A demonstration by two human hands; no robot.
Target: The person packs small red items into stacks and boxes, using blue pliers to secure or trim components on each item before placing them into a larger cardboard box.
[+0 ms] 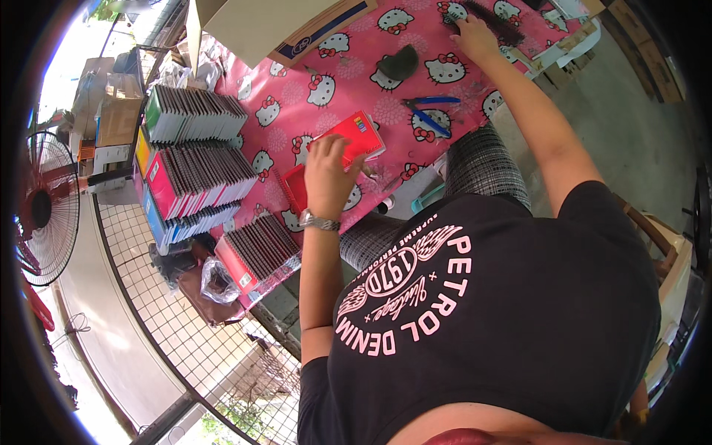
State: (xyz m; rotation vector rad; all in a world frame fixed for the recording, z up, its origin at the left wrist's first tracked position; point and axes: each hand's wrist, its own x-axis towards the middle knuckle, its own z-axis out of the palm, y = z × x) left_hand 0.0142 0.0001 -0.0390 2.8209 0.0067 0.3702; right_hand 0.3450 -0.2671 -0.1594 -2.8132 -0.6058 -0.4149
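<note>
My left hand (330,170), with a metal watch at the wrist, is over the near end of a red notebook (361,139). Its fingers are slightly bent and the thumb is held apart; I see nothing gripped. Partly under that hand lies another red notebook (294,185). My right hand (475,38) reaches to the far right of the table. Its fingers close around something small and dark that I cannot make out, beside a pile of dark binding coils (504,28). Blue-handled pliers (432,116) lie open between my hands, near the table edge.
Stacks of spiral notebooks, green (189,115), pink (200,178) and red (256,252), stand on the left. A cardboard box (278,33) sits at the back, near a dark rounded object (399,65). The pink patterned tablecloth (319,115) covers the table. A fan (48,208) stands far left.
</note>
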